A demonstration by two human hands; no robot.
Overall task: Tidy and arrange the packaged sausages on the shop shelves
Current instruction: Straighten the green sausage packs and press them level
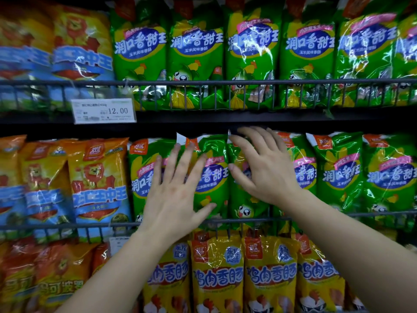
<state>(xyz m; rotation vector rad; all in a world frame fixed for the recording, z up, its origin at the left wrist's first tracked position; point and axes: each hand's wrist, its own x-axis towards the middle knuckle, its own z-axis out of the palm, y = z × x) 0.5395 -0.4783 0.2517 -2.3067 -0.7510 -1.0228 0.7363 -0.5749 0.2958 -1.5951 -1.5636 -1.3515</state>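
Where hands cover green packs (212,177) | left hand (173,195): fingers (174,161) splayed; right hand (264,172): fingers (246,150) loose

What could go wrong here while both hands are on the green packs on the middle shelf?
1. The left hand presses flat on a glossy green plastic sausage pack. The slick film may let it slide sideways and skew its neighbours.
2. The right hand reaches up by the dark shelf edge above, where pack tops could crumple.
3. The low wire rail might not stop a tipped pack.
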